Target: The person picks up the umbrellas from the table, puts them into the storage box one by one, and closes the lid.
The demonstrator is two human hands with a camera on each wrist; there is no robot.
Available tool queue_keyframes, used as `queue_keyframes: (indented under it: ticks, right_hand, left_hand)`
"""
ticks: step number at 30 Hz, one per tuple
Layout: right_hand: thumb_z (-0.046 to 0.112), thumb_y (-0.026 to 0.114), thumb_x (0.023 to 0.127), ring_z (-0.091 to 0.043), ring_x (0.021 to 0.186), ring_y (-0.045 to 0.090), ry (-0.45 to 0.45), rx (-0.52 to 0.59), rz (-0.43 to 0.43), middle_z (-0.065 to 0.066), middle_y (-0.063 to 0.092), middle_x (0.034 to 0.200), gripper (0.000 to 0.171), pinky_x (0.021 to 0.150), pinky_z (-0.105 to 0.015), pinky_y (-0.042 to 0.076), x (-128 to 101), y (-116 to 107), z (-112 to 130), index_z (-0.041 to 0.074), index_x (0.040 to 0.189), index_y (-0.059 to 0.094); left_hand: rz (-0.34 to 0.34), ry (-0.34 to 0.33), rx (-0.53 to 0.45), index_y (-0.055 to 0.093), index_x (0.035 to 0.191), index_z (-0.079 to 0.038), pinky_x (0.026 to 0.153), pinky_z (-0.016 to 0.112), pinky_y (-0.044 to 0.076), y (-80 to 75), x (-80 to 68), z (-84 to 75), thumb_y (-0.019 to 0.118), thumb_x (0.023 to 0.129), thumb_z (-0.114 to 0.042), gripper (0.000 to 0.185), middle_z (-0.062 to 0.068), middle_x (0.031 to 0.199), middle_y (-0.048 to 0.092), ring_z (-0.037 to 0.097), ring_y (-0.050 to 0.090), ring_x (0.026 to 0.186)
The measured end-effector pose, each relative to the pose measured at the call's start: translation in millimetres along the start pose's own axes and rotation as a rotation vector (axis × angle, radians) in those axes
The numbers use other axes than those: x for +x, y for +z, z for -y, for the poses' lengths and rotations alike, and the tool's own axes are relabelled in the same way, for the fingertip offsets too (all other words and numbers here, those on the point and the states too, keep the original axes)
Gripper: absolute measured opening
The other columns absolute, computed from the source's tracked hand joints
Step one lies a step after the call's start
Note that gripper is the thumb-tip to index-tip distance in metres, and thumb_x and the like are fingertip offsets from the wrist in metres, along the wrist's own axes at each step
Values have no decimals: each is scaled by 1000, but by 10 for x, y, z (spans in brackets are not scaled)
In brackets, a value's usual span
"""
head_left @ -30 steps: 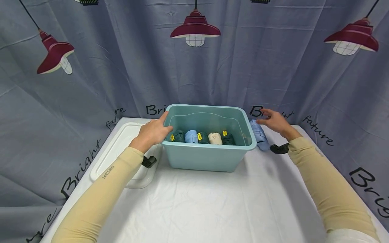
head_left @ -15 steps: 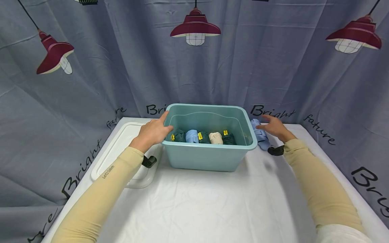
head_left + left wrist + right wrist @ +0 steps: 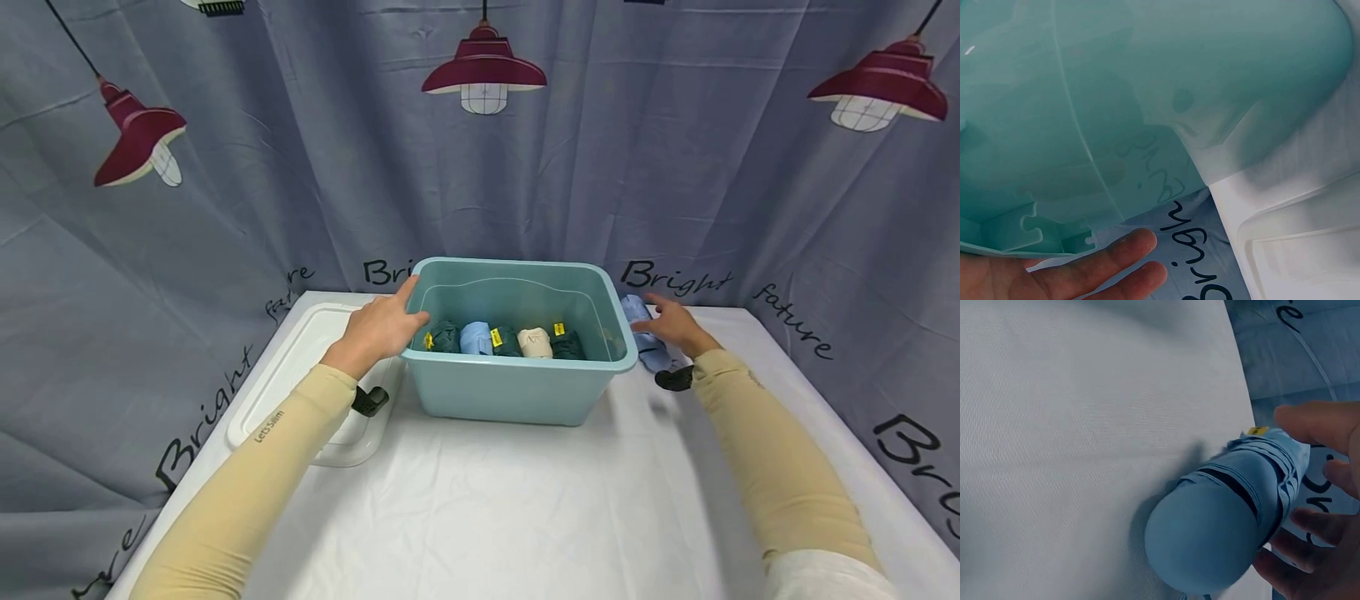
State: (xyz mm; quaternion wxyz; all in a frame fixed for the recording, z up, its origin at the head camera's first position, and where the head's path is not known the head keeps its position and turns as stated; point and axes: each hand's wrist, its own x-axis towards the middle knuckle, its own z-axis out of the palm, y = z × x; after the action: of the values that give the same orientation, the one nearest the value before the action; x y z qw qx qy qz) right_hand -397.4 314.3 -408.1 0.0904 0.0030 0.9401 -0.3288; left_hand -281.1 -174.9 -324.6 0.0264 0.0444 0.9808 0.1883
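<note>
A light-blue folded umbrella [image 3: 1204,537] with a rounded cap lies on the table just right of the teal bin [image 3: 510,392]. My right hand [image 3: 678,327] is at its right side; in the right wrist view the thumb [image 3: 1310,422] reaches over the far end while the other fingers spread along the side, not closed round it. At the bin's left rim rests my left hand [image 3: 378,332], index finger extended along the edge and thumb over it. Its fingers [image 3: 1129,247] look straight in the left wrist view. Inside the bin stand several rolled bundles, dark green, a blue one [image 3: 476,338] and a cream one [image 3: 535,342].
A white lid [image 3: 288,367] lies flat on the table left of the bin, partly under my left forearm. The white-covered table [image 3: 510,508] ends at a grey-blue curtain [image 3: 337,167] printed with lamps, close behind the bin.
My right hand has moved left and a little down, from above the blue umbrella to right beside it. The left hand stays at the bin's rim.
</note>
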Motion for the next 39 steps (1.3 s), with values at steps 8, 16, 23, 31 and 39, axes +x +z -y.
queue_keyframes:
  ticks: [8, 16, 23, 31, 39]
  right_hand:
    - [23, 68, 94, -56, 147, 14, -16, -35, 45, -34, 8, 162, 95, 114, -70, 19, 73, 62, -11, 4, 162, 3]
    - [16, 74, 89, -56, 146, 20, 0, -118, 60, -34, 15, 161, 102, 115, -69, 19, 126, 85, -46, 4, 161, 4]
    - [17, 72, 90, -56, 145, 20, 18, -166, 51, -35, 15, 160, 100, 115, -68, 18, 97, 98, 9, 5, 162, 3]
    - [16, 72, 90, -56, 143, 24, 15, -207, 41, -37, 18, 159, 98, 115, -68, 20, 139, 144, 7, 3, 161, 6]
    - [14, 71, 88, -55, 143, 25, 12, -195, 0, -36, 21, 158, 95, 115, -68, 21, 123, 123, 19, 1, 160, 11]
  left_hand:
    - [-14, 1, 12, 8, 164, -27, 64, 41, 43, 4, 1, -6, 40, 100, -49, 75, 6, 72, 54, 26, 57, 71]
    - [-4, 3, 13, 7, 164, -27, 62, 40, 43, 15, 3, -14, 41, 100, -49, 75, 7, 74, 56, 26, 58, 72]
    - [-15, 5, 7, 8, 164, -28, 62, 40, 43, 13, -5, -2, 40, 100, -49, 75, 6, 73, 54, 26, 58, 72]
    - [-7, -5, 21, 7, 164, -27, 63, 40, 44, 21, -4, -1, 41, 101, -48, 75, 8, 77, 57, 27, 60, 76]
    - [-10, -3, 28, 8, 164, -26, 63, 40, 44, 6, 4, -13, 42, 100, -49, 76, 8, 77, 58, 27, 60, 75]
